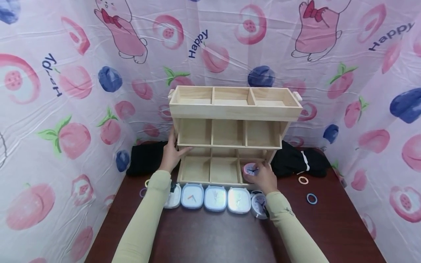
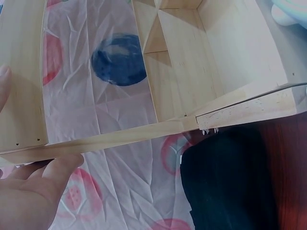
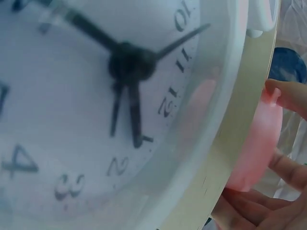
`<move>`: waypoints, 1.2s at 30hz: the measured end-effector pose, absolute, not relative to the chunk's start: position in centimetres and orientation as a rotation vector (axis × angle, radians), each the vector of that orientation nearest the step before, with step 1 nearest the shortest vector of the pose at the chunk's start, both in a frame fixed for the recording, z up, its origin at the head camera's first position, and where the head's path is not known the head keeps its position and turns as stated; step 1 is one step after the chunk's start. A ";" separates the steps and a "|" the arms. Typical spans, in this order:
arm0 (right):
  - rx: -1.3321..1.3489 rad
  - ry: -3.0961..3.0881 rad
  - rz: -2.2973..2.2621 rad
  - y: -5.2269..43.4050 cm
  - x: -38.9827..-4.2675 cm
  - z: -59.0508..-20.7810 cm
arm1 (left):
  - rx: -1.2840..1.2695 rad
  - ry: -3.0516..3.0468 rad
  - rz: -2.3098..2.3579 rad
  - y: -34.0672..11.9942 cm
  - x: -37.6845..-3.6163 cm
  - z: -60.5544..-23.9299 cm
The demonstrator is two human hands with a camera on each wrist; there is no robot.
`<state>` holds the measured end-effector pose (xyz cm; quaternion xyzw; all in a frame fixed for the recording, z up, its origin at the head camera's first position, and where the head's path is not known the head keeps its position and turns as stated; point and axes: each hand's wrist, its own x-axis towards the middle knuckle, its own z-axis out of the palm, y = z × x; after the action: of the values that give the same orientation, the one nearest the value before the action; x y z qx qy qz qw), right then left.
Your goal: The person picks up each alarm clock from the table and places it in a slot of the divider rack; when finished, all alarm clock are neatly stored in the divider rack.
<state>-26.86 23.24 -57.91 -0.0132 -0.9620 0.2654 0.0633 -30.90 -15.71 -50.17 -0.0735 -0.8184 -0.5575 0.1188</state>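
A three-tier wooden organizer (image 1: 230, 109) stands at the back of the dark table. My left hand (image 1: 173, 155) grips its left side panel (image 2: 120, 136), thumb (image 2: 60, 165) at the front edge and a fingertip (image 2: 4, 79) behind. My right hand (image 1: 264, 178) holds a round pink alarm clock (image 1: 250, 170) at the bottom tier's right compartment. In the right wrist view my fingers (image 3: 288, 96) curl around the pink clock (image 3: 254, 143). A round white clock (image 3: 120, 96) fills that frame, close under the wrist.
Several square clocks (image 1: 215, 198) and the round white clock (image 1: 259, 205) line the organizer's front. Black cloth lies at left (image 1: 146, 157) and right (image 1: 299, 162). An orange ring (image 1: 303, 179), a blue ring (image 1: 311, 198) and a purple ring (image 1: 143, 192) lie on the table. Patterned sheets wall three sides.
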 end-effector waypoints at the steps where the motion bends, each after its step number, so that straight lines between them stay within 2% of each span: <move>1: -0.039 -2.919 0.791 23.3 -26.8 -57.9 | -0.213 -2.397 -1.625 -15.7 -30.9 -50.2; 12: 0.017 -3.028 0.764 23.8 -25.9 -57.0 | -0.210 -2.413 -1.592 -15.7 -30.9 -50.1; 21: 0.111 -2.881 0.765 25.4 -20.8 -55.7 | -0.219 -2.399 -1.615 -15.8 -30.9 -50.2; 29: 0.280 -2.874 0.727 27.2 -15.9 -58.0 | -0.215 -2.409 -1.634 -15.7 -30.8 -50.3; 36: 0.341 -2.937 0.883 28.0 -13.8 -60.4 | -0.215 -2.399 -1.634 -15.7 -30.8 -50.2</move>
<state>-13.82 28.03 -60.37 0.1105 -0.9514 0.2861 0.0279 -30.79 -15.73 -50.20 -0.0734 -0.8187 -0.5577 0.1155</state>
